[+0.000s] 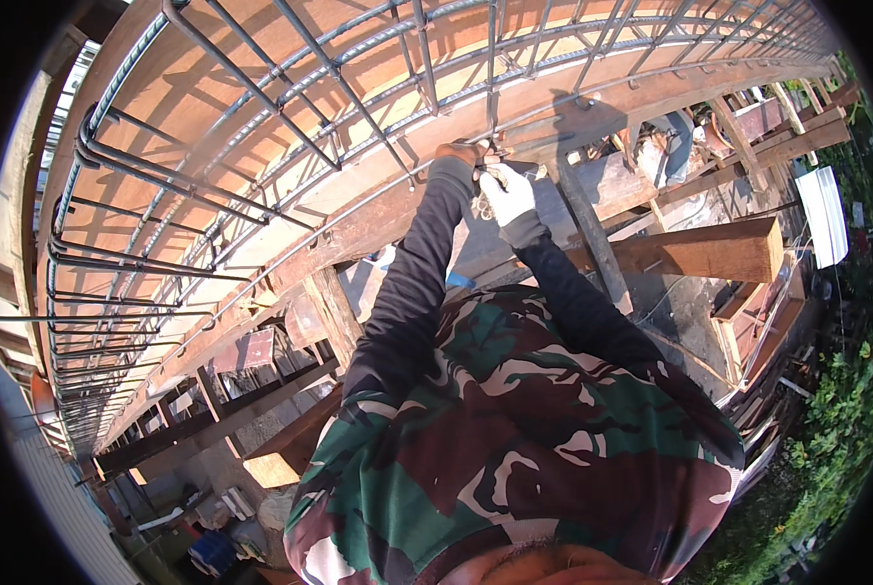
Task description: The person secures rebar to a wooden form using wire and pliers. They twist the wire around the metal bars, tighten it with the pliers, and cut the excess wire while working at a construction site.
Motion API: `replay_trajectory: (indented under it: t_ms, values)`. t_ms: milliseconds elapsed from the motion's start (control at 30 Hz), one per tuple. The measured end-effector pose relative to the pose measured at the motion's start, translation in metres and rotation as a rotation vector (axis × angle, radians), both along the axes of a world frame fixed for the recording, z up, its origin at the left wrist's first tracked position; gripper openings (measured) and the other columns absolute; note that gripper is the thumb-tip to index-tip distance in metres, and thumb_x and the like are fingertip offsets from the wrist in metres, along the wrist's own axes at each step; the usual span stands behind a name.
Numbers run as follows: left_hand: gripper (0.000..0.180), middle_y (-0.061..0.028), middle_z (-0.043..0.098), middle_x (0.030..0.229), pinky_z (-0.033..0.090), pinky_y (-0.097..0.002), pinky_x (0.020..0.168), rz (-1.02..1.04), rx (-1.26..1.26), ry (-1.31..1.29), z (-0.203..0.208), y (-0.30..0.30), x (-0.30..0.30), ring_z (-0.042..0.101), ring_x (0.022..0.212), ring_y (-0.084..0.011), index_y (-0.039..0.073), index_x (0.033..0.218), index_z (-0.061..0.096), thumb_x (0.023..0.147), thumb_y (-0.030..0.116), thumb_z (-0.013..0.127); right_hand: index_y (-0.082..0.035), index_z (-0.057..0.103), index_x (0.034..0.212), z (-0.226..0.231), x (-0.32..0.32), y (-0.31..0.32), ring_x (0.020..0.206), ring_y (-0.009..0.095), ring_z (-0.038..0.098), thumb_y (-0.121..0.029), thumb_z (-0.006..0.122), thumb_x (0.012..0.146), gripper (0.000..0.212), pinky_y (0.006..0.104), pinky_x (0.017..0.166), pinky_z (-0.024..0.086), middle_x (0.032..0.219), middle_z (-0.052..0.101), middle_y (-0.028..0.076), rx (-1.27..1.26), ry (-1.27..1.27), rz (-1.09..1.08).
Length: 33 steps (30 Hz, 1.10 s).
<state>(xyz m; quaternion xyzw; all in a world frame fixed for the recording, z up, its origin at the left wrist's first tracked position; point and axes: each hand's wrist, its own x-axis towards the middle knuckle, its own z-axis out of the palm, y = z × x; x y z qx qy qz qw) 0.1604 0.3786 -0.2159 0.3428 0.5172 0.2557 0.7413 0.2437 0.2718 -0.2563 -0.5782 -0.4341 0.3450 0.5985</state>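
My left hand (pixel 464 153) is at the lower edge of a steel rebar cage (pixel 280 97), beside one of its upright bars. Its fingers are curled together, and what they grip is too small to make out. My right hand (pixel 508 193), in a white glove, meets it from the right with fingertips pinched close to the left fingers. Pale thin loops (pixel 482 207), looking like wire, hang just below both hands; which hand holds them I cannot tell. A long thin steel rod (pixel 358 203) runs along the timber beam (pixel 310 246) under the cage.
Orange-brown formwork board (pixel 202 127) lies behind the cage. A squared timber (pixel 700 252) juts out at right, and a narrow post (pixel 590 229) leans near my right forearm. Lower ground with lumber shows through gaps. A white sheet (pixel 822 216) and green plants (pixel 836 429) are far right.
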Motion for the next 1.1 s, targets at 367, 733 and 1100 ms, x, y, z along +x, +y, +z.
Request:
replay_trajectory:
  t_ms: [367, 733, 1100]
  values:
    - [0.019, -0.0153, 0.071, 0.084, 0.031, -0.0217, 0.033, 0.053, -0.183, -0.171, -0.011, 0.011, 0.011, 0.04, 0.038, -0.0094, -0.005, 0.1, 0.063, 0.092, 0.012, 0.06, -0.001, 0.064, 0.099, 0.013, 0.014, 0.001, 0.059, 0.019, 0.061, -0.014, 0.06, 0.089, 0.017, 0.0316, 0.058, 0.048, 0.072, 0.063, 0.012, -0.019, -0.321, 0.058]
    - [0.022, -0.0201, 0.069, 0.081, 0.055, -0.0391, 0.07, -0.405, 1.012, 1.005, 0.048, -0.018, 0.017, 0.068, 0.078, -0.0354, 0.005, 0.087, 0.072, 0.077, 0.025, 0.067, -0.01, 0.052, 0.126, 0.058, 0.093, 0.006, 0.112, 0.035, 0.052, -0.022, 0.066, 0.073, 0.056, 0.0464, 0.093, 0.042, 0.123, 0.055, 0.015, -0.063, -1.293, -0.158]
    - [0.016, -0.0205, 0.066, 0.075, 0.055, -0.0415, 0.056, -0.404, 1.564, 1.207, -0.003, -0.031, 0.012, 0.069, 0.068, -0.0328, 0.0, 0.088, 0.065, 0.08, 0.013, 0.058, -0.014, 0.062, 0.109, 0.059, 0.097, 0.033, 0.119, 0.038, 0.047, -0.015, 0.061, 0.07, 0.039, 0.05, 0.097, 0.038, 0.123, 0.052, 0.021, -0.153, -1.409, -0.033]
